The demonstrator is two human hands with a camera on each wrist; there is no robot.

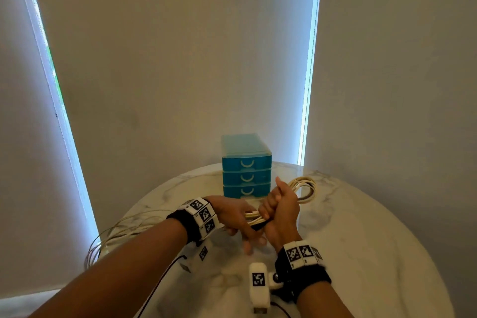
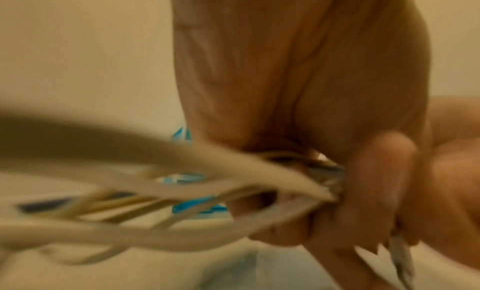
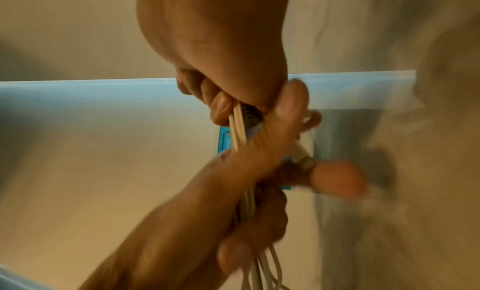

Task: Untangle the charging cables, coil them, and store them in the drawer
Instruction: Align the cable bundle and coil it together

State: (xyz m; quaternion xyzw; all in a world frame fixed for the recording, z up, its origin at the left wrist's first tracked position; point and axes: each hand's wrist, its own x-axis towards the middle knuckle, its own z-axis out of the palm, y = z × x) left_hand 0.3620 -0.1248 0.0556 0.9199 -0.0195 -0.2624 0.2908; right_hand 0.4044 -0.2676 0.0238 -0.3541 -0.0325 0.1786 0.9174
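Cream charging cables (image 1: 254, 217), bundled above the bench (image 1: 361, 227) before the closed blue drawer unit (image 1: 246, 175): right hand (image 1: 281, 208) clenched around them, left hand (image 1: 236, 214) pinching alongside; risk: loops (image 1: 305, 188) springing loose or re-tangling if either grip slackens.

A round bench (image 1: 361, 227) with a white marble top stands against pale window blinds (image 1: 180, 59). Cold blue daylight (image 1: 308, 85) enters through narrow gaps between the blinds, at the left and right of the far edge.
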